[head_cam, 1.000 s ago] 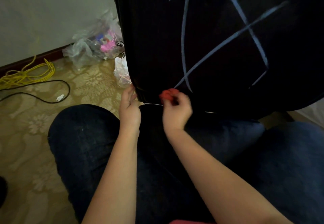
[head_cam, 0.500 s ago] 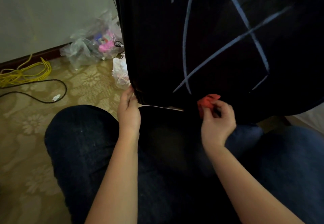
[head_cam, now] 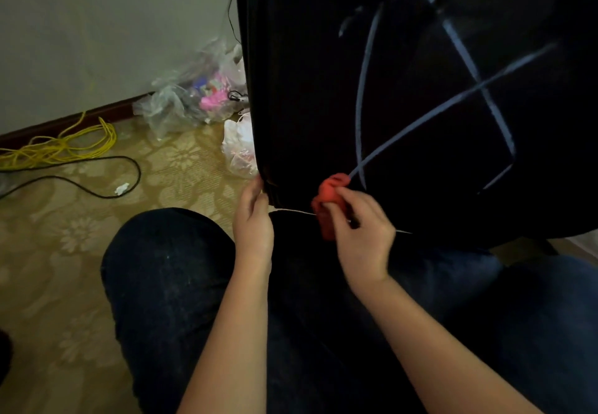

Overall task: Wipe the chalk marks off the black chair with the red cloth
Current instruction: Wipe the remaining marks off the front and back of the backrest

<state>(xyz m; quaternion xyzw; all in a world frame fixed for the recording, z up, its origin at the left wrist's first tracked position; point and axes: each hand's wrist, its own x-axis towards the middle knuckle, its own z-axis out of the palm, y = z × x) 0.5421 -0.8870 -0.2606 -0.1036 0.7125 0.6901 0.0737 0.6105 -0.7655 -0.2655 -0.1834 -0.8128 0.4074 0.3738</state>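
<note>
Bunched and pinched in the right hand [head_cam: 362, 235]: red cloth [head_cam: 330, 203], touching the lowest tip of the chalk marks [head_cam: 453, 106], just above the bottom edge of the black chair [head_cam: 307, 73]. Gripping the lower left corner: left hand [head_cam: 254, 219]. Open dark surface above and to the right.

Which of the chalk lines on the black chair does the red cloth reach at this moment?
The long diagonal line rising to the upper right: its lower end meets the red cloth. The near-vertical line ends slightly right of it.
</note>
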